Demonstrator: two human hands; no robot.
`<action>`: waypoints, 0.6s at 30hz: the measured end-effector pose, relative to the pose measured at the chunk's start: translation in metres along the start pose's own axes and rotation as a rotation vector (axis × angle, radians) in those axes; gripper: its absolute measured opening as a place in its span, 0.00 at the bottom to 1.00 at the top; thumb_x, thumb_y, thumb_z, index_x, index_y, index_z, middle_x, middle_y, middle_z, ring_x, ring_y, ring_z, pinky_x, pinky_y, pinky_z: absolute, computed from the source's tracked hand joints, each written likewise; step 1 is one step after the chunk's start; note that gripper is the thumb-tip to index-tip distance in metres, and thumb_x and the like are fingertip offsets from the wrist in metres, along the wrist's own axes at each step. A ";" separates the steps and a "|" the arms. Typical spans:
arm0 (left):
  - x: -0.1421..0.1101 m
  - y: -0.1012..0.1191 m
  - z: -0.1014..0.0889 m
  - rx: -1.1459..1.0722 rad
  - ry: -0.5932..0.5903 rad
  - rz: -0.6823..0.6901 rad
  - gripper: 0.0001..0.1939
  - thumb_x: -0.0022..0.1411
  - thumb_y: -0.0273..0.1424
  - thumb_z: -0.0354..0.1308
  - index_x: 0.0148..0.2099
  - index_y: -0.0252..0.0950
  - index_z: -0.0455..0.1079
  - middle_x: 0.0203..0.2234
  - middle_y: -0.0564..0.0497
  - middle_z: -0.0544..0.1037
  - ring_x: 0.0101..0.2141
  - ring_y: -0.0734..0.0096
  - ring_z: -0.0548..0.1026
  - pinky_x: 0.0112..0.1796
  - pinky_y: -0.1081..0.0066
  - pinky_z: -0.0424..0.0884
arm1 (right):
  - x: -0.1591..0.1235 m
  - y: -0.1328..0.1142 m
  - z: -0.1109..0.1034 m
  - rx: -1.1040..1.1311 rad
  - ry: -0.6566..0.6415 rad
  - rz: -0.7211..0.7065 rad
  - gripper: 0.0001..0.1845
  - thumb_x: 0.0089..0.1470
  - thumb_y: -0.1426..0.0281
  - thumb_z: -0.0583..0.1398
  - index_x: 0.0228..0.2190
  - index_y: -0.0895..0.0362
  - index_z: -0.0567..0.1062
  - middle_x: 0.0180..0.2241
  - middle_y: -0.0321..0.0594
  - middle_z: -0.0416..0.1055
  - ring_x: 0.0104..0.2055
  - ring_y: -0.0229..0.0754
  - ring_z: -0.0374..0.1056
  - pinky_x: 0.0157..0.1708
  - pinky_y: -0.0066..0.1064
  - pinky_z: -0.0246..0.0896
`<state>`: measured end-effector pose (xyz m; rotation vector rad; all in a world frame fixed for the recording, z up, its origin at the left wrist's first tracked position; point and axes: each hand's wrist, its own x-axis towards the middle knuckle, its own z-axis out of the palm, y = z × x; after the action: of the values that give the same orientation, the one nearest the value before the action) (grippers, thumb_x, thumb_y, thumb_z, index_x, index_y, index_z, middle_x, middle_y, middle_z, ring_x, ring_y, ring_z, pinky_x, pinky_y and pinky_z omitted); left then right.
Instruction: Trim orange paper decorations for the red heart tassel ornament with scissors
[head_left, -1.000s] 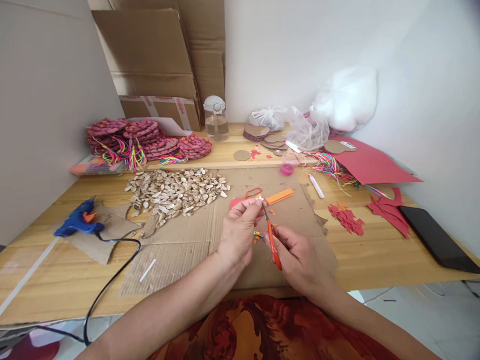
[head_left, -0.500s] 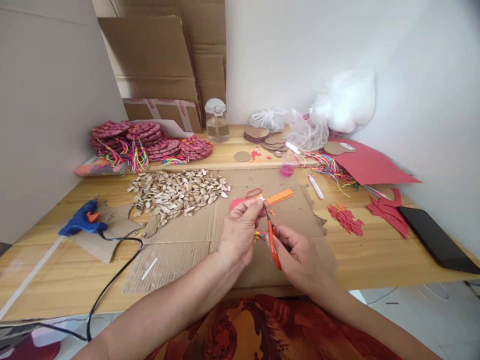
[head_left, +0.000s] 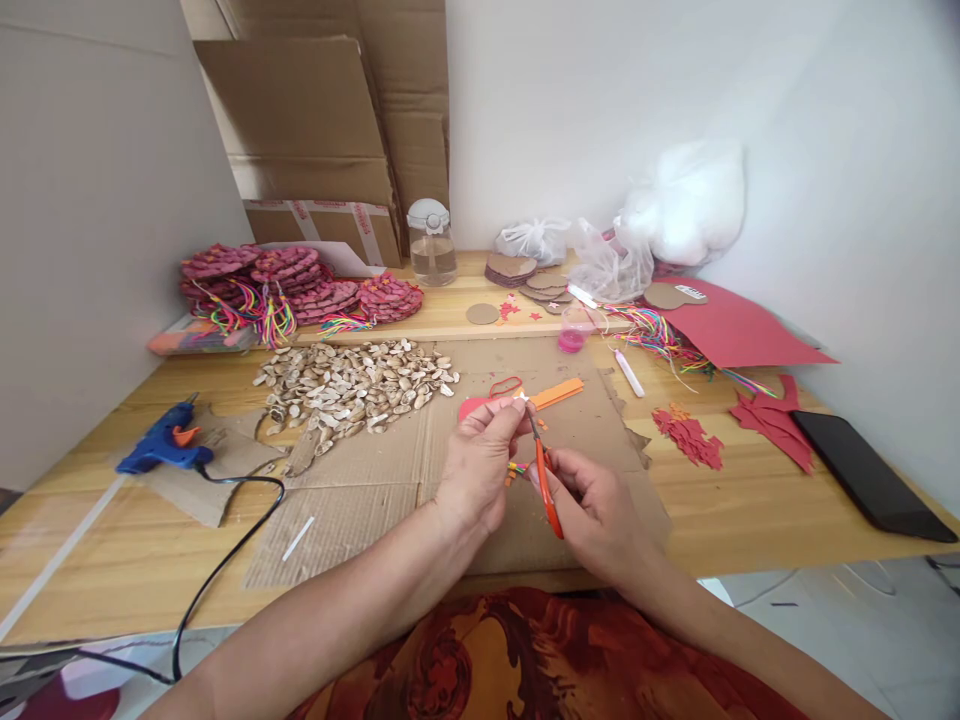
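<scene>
My left hand (head_left: pixel 480 460) is closed in a pinch on a small white piece (head_left: pixel 523 397), mostly covered by the fingertips. Scissors (head_left: pixel 549 490) with orange-red handles are gripped in my right hand (head_left: pixel 596 510), their blades pointing up at the left fingertips. Whether the blades touch the white piece I cannot make out. Just behind the hands lie a folded orange paper strip (head_left: pixel 561 392) and a red piece (head_left: pixel 470 407), partly hidden by my left hand. Tiny orange scraps and coloured strands show between the hands on the cardboard sheet (head_left: pixel 375 510).
Peanut shells (head_left: pixel 352 390) are heaped on the left, beside a blue glue gun (head_left: pixel 161 440) with a black cord. Red paper scraps (head_left: pixel 688 437) and a black phone (head_left: pixel 870 475) lie to the right. Pink woven rounds (head_left: pixel 285 268) and a bottle (head_left: pixel 432 245) stand at the back.
The view has shifted very slightly, so the surroundings appear a little further left. Both hands and the scissors keep almost the same pose.
</scene>
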<state>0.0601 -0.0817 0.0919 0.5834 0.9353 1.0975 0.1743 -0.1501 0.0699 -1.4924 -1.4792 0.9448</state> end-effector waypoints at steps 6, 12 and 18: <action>0.002 -0.002 -0.001 -0.008 0.004 0.005 0.11 0.48 0.35 0.66 0.32 0.34 0.73 0.27 0.54 0.75 0.28 0.79 0.70 0.29 0.77 0.59 | 0.001 0.003 -0.001 -0.030 -0.027 -0.032 0.16 0.62 0.60 0.51 0.26 0.56 0.64 0.21 0.31 0.56 0.24 0.35 0.50 0.23 0.28 0.45; 0.004 -0.003 -0.002 -0.006 0.004 0.000 0.11 0.49 0.35 0.66 0.32 0.34 0.73 0.27 0.54 0.75 0.28 0.79 0.70 0.30 0.77 0.59 | 0.001 0.006 0.000 -0.060 -0.015 -0.054 0.17 0.62 0.61 0.52 0.24 0.55 0.60 0.21 0.30 0.53 0.24 0.35 0.48 0.24 0.28 0.45; 0.005 0.004 -0.007 0.025 -0.060 0.004 0.10 0.50 0.36 0.66 0.31 0.35 0.74 0.30 0.52 0.77 0.32 0.77 0.72 0.37 0.75 0.63 | 0.007 0.004 -0.010 0.144 -0.024 0.097 0.18 0.60 0.56 0.53 0.27 0.56 0.65 0.21 0.32 0.60 0.23 0.34 0.52 0.24 0.28 0.48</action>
<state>0.0526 -0.0760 0.0902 0.6358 0.8967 1.0678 0.1847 -0.1434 0.0705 -1.4623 -1.3362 1.1066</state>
